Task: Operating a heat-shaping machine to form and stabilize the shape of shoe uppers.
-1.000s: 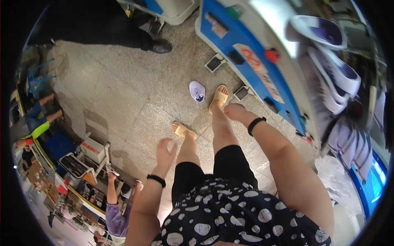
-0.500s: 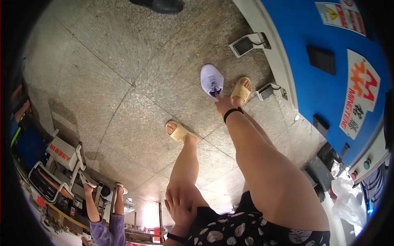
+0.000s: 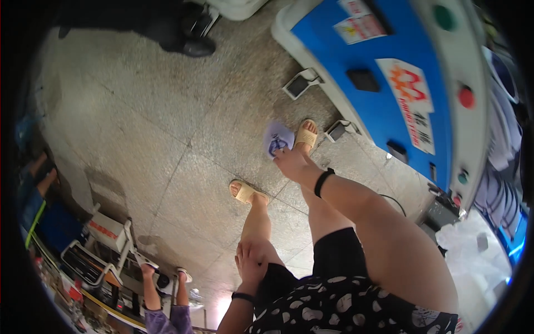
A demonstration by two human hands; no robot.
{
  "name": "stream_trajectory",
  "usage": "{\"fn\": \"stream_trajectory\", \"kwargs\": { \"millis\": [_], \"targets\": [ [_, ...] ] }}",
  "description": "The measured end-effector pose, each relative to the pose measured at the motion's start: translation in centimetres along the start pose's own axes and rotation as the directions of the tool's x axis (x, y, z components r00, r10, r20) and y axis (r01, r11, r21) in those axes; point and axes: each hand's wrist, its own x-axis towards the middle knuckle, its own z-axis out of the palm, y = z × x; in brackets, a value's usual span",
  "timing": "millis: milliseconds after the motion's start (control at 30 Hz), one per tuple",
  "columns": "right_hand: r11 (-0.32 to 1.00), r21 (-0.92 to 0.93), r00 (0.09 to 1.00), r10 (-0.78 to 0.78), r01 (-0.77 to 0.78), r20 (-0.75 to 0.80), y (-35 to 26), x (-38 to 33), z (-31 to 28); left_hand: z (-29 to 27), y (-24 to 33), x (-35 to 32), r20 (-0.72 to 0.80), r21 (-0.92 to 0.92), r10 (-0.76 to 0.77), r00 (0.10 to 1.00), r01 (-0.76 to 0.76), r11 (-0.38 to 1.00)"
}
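Note:
My right hand reaches down to a lavender lace-up shoe, fingers closed at its ankle opening. The shoe is slightly smeared by motion, with its toe pointing away from me. Whether its sole touches the floor I cannot tell. My left hand holds nothing and lies on my left knee, its fingers stretched over it. Below the hands are my feet in cream slide sandals, the right sandal just beside the shoe and the left sandal nearer and to the left.
At right stands a blue and white machine with push buttons and two foot pedals low at its side. A person's black shoe is at far left. Another person's legs show lower left, near a white-framed stand.
My right hand has drawn the shoe a little toward me, and its fingers have closed at the opening. The view has swung, and a person's dark-clothed leg shows more at the top.

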Motion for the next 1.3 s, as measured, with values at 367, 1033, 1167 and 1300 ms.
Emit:
{"fn": "stream_trajectory", "kwargs": {
  "millis": [367, 1033, 1167, 1300],
  "targets": [
    [0.988, 0.006, 0.664, -0.098, 0.152, -0.741, -3.9, -35.7, -18.9, -18.5, 29.7, -3.2, 0.001, -0.892, 0.457, 0.889, -0.206, 0.403],
    [0.0, 0.72, -0.27, 0.927, 0.694, 0.259, 9.0, -53.4, -2.9, -19.7, 63.9, -19.0, 0.237, -0.494, 0.911, 0.336, -0.766, 0.411],
    [-0.004, 0.603, -0.267, 0.894, 0.798, 0.359, 13.3, -56.7, -3.5, -15.1, 72.4, -22.0, 0.252, -0.508, 0.959, 0.132, -0.825, 0.247],
    [-0.097, 0.322, -0.074, 0.874, 0.942, 0.479, 15.7, -57.6, -5.0, -9.8, 79.6, -23.9, 0.349, -0.293, 0.904, 0.247, -0.888, 0.355]
  ]
}}
